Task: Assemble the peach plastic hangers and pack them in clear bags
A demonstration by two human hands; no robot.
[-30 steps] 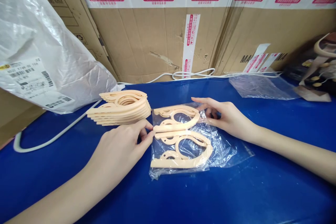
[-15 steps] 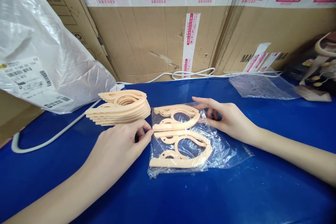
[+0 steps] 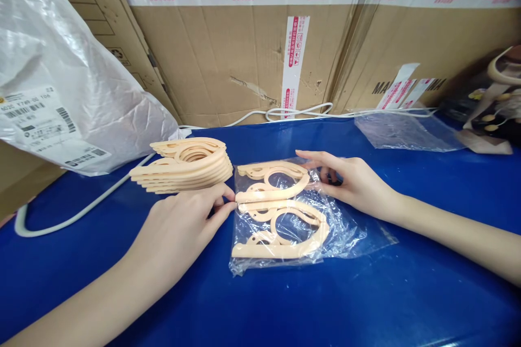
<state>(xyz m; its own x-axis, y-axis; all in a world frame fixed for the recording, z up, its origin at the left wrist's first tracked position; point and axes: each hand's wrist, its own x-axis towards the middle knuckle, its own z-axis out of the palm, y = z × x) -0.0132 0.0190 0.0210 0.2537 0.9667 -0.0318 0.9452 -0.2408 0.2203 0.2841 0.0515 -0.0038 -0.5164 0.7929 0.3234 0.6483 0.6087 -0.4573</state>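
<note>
A clear plastic bag [image 3: 345, 238] lies flat on the blue table, with two beige folding hangers inside, one upper [image 3: 268, 195] and one lower [image 3: 280, 252]. My left hand [image 3: 191, 214] pinches the bag's left edge by the end of the upper hanger, thumb and forefinger together. At the upper hanger's right end, my right hand [image 3: 352, 181] grips the bag between thumb and fingers, forefinger stretched along the far edge and the other fingers curled. A stack of several folded beige hangers [image 3: 183, 168] sits just beyond my left hand.
A large white plastic package [image 3: 81, 81] with labels leans at the left. Cardboard boxes [image 3: 228, 54] with printed tape line the back. A white cable [image 3: 81, 217] runs along the table's left and rear. Another clear bag [image 3: 407, 130] and a dark decorated item [image 3: 488, 103] lie at the right rear.
Hardly anything differs. The view has shifted slightly; both hands stay at the bag's two sides, and the bagged hangers and the stack keep their places.
</note>
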